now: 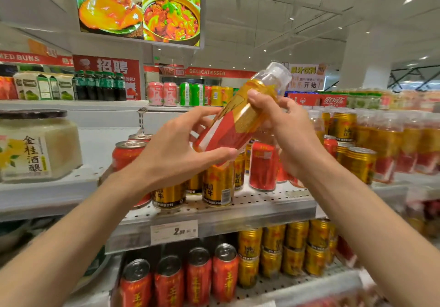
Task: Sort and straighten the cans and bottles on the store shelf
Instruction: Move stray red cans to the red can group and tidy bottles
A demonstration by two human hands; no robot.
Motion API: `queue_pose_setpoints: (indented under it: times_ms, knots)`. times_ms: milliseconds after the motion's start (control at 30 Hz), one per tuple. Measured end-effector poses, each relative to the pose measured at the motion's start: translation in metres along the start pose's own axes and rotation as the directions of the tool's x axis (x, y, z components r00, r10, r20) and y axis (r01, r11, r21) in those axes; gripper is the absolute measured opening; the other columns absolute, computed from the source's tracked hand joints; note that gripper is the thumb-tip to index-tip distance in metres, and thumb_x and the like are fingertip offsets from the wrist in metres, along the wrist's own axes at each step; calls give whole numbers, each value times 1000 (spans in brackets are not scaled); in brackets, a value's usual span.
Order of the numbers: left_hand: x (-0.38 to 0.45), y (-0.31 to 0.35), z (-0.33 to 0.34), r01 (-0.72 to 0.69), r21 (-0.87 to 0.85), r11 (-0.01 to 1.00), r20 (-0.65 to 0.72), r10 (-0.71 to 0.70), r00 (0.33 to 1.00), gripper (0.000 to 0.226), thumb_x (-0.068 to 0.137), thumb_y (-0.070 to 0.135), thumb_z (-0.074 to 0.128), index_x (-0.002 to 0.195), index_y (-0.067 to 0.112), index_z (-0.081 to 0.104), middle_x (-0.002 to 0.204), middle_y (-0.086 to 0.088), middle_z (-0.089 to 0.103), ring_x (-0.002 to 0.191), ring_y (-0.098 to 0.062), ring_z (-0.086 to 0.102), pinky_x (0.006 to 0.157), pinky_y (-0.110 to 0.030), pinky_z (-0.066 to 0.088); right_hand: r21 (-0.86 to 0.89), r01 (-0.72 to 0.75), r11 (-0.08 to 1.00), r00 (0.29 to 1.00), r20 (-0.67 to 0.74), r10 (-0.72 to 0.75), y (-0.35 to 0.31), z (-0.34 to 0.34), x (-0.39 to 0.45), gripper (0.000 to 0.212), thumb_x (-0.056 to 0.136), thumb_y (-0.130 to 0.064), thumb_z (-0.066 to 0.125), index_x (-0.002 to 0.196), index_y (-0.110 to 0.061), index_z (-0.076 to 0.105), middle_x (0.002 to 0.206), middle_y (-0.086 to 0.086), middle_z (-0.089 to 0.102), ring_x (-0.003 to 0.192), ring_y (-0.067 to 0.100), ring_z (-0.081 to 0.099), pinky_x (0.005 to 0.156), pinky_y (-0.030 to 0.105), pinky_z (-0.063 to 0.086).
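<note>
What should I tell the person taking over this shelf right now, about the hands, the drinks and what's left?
Left hand: holds the lower end of a gold-and-red bottle, fingers around it.
Right hand: grips the same bottle near its clear cap.
The bottle is tilted in the air above the middle shelf, not yet placed.
On that shelf, gold cans and red cans stand mixed together; similar bottles stand in rows to the right.
Done: nothing visibly sorted here.
Left: probably set the bottle with its like, then separate the gold and red cans and line them up.
</note>
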State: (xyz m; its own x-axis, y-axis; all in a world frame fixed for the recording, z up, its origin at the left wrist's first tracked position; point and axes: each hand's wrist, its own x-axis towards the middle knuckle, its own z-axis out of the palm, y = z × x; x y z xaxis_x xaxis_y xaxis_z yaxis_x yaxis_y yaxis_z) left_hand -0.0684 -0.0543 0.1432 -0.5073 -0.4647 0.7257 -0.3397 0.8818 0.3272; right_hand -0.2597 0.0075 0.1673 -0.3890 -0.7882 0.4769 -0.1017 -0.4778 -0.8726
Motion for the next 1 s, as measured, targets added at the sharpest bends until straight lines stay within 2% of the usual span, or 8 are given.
queue_pose_setpoints:
  times_ms: [200,367,467,600,667,767,900,1000]
  knots:
    - [0,32,27,-28,-44,999,17,29,999,81,72,64,74,143,36,46,109,24,59,103,10,56,77,-3,48,58,13,998,1000,-4,-13,-2,-44,-16,70,82,-35,81,137,-9,45,115,12,74,92,22,77,78,40,63]
    - [4,68,84,4,-67,998,6,-3,1000,80,67,66,74,138,40,49,108,18,64,96,3,64,78,-15,55,9,-1,1000,1000,25,1,13,-115,-19,70,82,-41,81,137,-12,48,119,9,72,96,18,76,73,29,62]
    - [9,92,133,41,-86,995,3,-41,999,79,66,68,74,137,42,49,105,18,66,94,-1,67,78,-21,58,-17,-12,1000,1000,25,12,25,-168,-13,77,75,-46,85,136,-14,50,119,7,73,98,19,76,78,36,62]
    - [20,127,209,88,-119,989,-54,-95,994,73,68,55,83,133,41,53,107,17,66,99,-3,65,83,-17,53,-95,-19,995,1000,22,21,42,-243,-2,76,69,-53,86,129,-21,54,116,1,75,99,16,75,86,45,62]
    - [27,143,242,113,-142,983,-58,-123,991,72,67,49,84,132,40,54,107,18,66,100,-1,63,82,-11,49,-91,-36,995,999,34,39,47,-277,1,71,74,-48,85,131,-21,53,118,-1,73,97,12,75,80,38,63]
    - [39,164,284,131,-154,979,-40,-139,989,73,68,54,82,132,44,51,110,23,62,101,1,61,81,-8,47,-98,-49,994,998,31,52,51,-322,6,62,77,-40,83,129,-19,54,114,-3,74,97,9,74,77,30,63]
    - [63,187,327,130,-171,977,-10,-133,991,73,71,57,78,135,44,47,113,26,57,104,7,57,81,-6,46,-165,-14,986,1000,-29,9,52,-370,20,67,72,-49,86,126,-21,58,114,-4,75,103,11,73,83,39,63]
    - [86,196,354,86,-135,987,10,-86,996,78,75,62,74,142,39,42,119,25,58,109,6,56,87,-12,49,-225,23,974,995,-91,-44,48,-396,32,64,72,-52,85,123,-23,59,110,-5,75,99,9,73,83,39,63]
